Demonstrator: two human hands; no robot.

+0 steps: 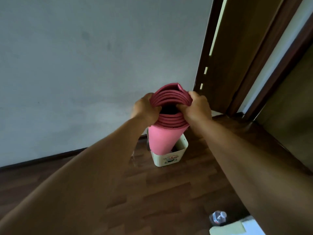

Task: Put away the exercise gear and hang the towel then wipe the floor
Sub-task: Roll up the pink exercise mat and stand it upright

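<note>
By wall, both hands (pixel 171 108) gripping rolled mat (pixel 162 139), in bin (pixel 169 160)

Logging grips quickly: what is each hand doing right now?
Left hand: fingers grip the rolled mat.
Right hand: fingers grip the mat too.

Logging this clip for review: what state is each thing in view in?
Pink rolled foam exercise mat: upright, lower end in bin.
Cream plastic bin: standing on floor, open-topped.
Left hand: grips mat's top rim.
Right hand: grips mat's top rim.
Clear plastic bottle: lying on floor.
</note>
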